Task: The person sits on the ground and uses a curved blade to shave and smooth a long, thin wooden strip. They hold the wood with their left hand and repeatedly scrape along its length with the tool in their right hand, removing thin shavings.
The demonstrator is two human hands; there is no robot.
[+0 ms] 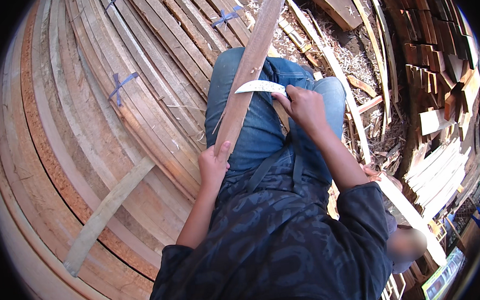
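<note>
A long wooden plank (249,68) slants across my lap, its near end by my left thigh and its far end beyond my knees. My left hand (214,165) is closed round the near end, thumb on top. In my right hand (304,107) is a curved knife (259,87), its handle mostly hidden in my fist. The pale, speckled blade lies across the plank about midway, its tip near the plank's left side. A thin splinter stands off the plank's left edge, between the blade and my left hand.
Long boards (53,105) cover the left side, some tied with blue strips (120,86). A loose grey slat (107,214) lies across them. Wood shavings (349,52) litter the ground ahead. Stacked cut pieces (435,47) stand at right. Another person (405,250) sits at lower right beside a pale board (412,217).
</note>
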